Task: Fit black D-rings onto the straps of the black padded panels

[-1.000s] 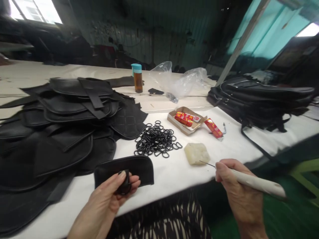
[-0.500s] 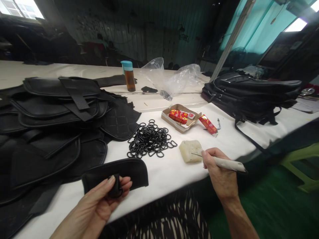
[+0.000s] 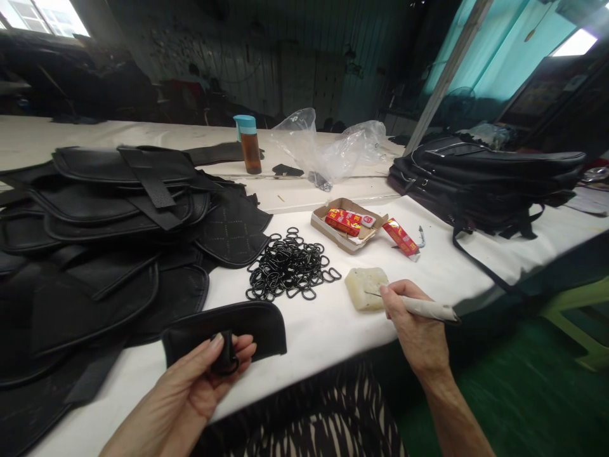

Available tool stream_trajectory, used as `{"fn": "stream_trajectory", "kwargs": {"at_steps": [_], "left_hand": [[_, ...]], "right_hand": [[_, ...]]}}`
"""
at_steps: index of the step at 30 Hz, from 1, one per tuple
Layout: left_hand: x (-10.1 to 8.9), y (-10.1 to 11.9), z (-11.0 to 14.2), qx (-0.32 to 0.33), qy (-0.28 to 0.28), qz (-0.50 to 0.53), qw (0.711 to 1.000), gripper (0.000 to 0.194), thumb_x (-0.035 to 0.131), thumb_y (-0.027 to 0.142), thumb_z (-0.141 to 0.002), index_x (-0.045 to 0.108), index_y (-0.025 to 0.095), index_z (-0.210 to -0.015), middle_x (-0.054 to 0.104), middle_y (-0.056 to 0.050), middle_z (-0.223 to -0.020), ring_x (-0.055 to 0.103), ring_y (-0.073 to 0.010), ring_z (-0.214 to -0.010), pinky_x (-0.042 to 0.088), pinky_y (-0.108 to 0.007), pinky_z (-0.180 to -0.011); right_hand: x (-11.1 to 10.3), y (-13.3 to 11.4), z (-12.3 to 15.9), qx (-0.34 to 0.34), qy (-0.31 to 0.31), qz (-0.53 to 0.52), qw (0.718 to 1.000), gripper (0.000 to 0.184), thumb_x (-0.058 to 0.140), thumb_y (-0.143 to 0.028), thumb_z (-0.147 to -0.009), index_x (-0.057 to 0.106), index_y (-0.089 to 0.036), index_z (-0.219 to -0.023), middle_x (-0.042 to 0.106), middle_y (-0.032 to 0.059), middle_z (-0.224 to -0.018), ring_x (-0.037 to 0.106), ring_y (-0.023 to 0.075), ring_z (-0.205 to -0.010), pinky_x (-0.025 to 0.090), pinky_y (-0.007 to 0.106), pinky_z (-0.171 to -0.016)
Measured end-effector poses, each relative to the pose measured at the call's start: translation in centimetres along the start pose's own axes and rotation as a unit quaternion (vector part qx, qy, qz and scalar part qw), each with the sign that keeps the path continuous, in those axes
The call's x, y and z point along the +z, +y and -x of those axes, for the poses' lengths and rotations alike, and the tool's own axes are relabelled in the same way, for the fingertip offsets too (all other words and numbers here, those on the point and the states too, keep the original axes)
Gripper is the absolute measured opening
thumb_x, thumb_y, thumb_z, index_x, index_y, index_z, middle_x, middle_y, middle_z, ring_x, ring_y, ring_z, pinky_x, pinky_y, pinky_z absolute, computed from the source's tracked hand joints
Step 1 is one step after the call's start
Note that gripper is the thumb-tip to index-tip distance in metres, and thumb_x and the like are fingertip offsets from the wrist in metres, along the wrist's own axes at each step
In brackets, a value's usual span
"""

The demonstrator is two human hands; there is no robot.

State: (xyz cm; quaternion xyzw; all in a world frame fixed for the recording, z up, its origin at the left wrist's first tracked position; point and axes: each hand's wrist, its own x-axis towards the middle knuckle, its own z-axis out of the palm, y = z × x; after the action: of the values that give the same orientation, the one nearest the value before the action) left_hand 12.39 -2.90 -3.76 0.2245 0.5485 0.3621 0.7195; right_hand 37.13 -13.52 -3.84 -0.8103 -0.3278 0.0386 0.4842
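At seven to eight o'clock from the pile of black rings (image 3: 288,266), low in the view: left hand (image 3: 190,387), palm turned up, thumb and fingers pinching a small black piece (image 3: 223,349). Dark ring shows at its lower edge. Wide black panel (image 3: 185,333) with a curved upper edge lies just behind these fingers, on the white-covered counter (image 3: 323,339).

Between three and four o'clock: right hand (image 3: 416,330), fingers closed around the front of a pale-handled tool (image 3: 431,309). Handle runs out to the right, thin dark point to the left, over a yellowish, waxy-looking block (image 3: 365,287). Contact between point and block: cannot tell.

Two o'clock: open cardboard box (image 3: 327,230) holding red packets (image 3: 343,221). Another red packet (image 3: 402,237) on the counter to its right, short metal piece (image 3: 421,237) just beside it. Farther out, same bearing: bulky black bag (image 3: 480,181), strap hanging down toward the near side.

One o'clock: crumpled clear plastic (image 3: 342,149). Eleven: upright blue-lidded bottle (image 3: 251,149), amber inside. Nine to ten: large heap of black pieces (image 3: 114,219), overlapping, several with piped edges.
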Motion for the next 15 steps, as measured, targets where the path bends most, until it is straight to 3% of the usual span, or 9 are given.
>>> {"fn": "stream_trajectory", "kwargs": {"at_steps": [6, 9, 11, 15], "left_hand": [[0.2, 0.3, 0.4, -0.007, -0.017, 0.0, 1.0, 0.023, 0.051, 0.002, -0.08, 0.068, 0.008, -0.066, 0.073, -0.013, -0.074, 0.07, -0.02, -0.069, 0.059, -0.026, -0.064], [-0.3, 0.1, 0.5, -0.021, -0.036, 0.021, 0.999, 0.021, 0.052, 0.003, -0.08, 0.069, 0.007, -0.07, 0.073, -0.015, -0.08, 0.07, -0.0212, -0.074, 0.058, -0.029, -0.069], [-0.6, 0.0, 0.7, -0.024, -0.061, 0.04, 0.997, 0.019, 0.053, 0.005, -0.081, 0.069, 0.007, -0.071, 0.073, -0.015, -0.081, 0.07, -0.0213, -0.076, 0.057, -0.031, -0.072], [-1.1, -0.1, 0.9, -0.035, -0.098, 0.068, 0.992, 0.016, 0.056, 0.008, -0.081, 0.069, 0.005, -0.073, 0.072, -0.015, -0.081, 0.068, -0.0202, -0.077, 0.055, -0.031, -0.076]], "right_hand": [[-1.4, -0.4, 0.8, 0.024, 0.025, -0.034, 0.999, 0.031, 0.058, -0.046, -0.079, 0.051, -0.02, -0.064, 0.046, -0.0048, -0.053, 0.041, 0.0122, -0.05, 0.032, 0.025, -0.051], [-1.8, -0.8, 1.9, 0.049, 0.037, -0.104, 0.993, 0.031, 0.061, -0.044, -0.078, 0.052, -0.02, -0.063, 0.047, -0.0033, -0.056, 0.042, 0.0124, -0.054, 0.032, 0.025, -0.05], [-1.6, -1.3, 2.7, 0.075, -0.008, -0.2, 0.977, 0.027, 0.062, -0.04, -0.079, 0.053, -0.02, -0.064, 0.046, -0.0031, -0.058, 0.041, 0.0115, -0.055, 0.032, 0.023, -0.049], [0.3, -3.2, 4.4, 0.103, -0.167, -0.343, 0.918, 0.022, 0.066, -0.04, -0.074, 0.056, -0.021, -0.067, 0.046, -0.0018, -0.053, 0.043, 0.012, -0.052, 0.035, 0.021, -0.045]]}}
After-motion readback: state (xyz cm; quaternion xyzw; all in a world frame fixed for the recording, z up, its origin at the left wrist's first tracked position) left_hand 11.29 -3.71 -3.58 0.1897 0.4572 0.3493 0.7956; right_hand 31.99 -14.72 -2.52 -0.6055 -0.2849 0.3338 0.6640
